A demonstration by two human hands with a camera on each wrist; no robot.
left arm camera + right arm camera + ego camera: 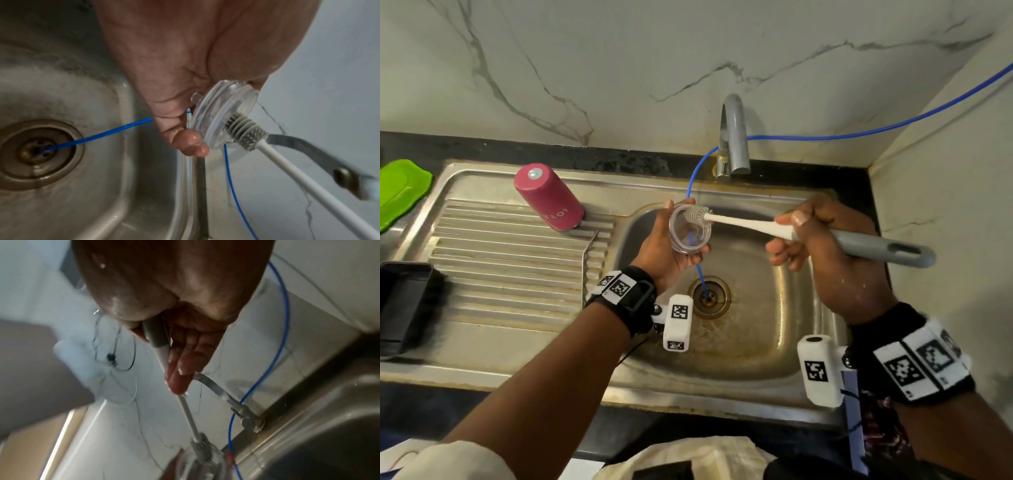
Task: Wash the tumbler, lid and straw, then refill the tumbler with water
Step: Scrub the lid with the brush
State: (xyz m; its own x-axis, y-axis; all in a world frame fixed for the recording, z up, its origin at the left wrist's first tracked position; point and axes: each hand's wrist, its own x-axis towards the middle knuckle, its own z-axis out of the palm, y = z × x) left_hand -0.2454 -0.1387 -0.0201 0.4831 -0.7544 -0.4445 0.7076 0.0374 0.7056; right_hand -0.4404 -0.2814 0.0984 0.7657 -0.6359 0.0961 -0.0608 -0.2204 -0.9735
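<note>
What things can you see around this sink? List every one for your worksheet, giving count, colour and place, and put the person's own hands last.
lid: one, clear, held over the sink basin.
bottle brush: one, white stem and grey handle, bristle head against the lid.
tumbler: one, pink, upside down on the drainboard.
straw: one, metal, lying on the drainboard near the basin.
sink: one, steel, wet basin.
tap: one, grey metal, behind the basin.
hose: one, blue, from the right wall down into the drain.
green board: one, far left.
black tray: one, left edge.
left hand: holds the lid.
right hand: grips the brush.
</note>
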